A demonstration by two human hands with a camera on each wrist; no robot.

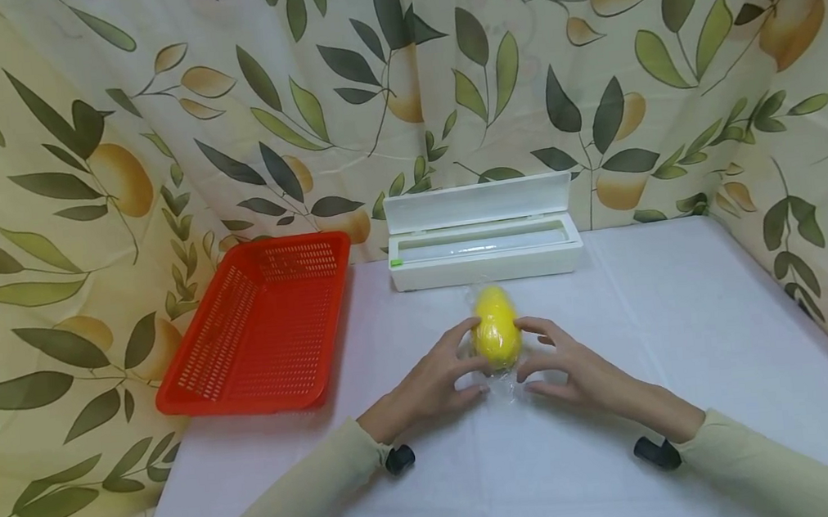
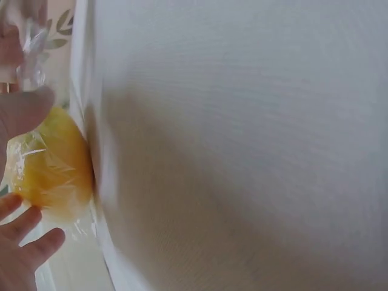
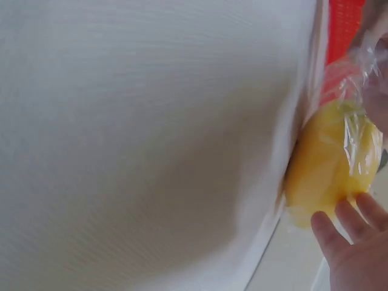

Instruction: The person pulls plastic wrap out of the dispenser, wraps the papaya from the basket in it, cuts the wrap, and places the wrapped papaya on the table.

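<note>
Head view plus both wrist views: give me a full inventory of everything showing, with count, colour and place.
Wrapped object: 1, yellow, on the cloth between the hands
Plastic wrap: 1, clear, around that object
Box: 1, white, behind the object, lid raised
Small tag: 1, green, box's left end
Basket: 1, red, left of the box
Cloth: 1, white, under everything
Leaf-print fabric: cream with green and orange, back and sides; piece count unclear
Sleeves: 2, pale, on the forearms
Wrist devices: 2, black, at the cuffs
Left hand: 1, bare, object's left side
Right hand: 1, bare, object's right side
</note>
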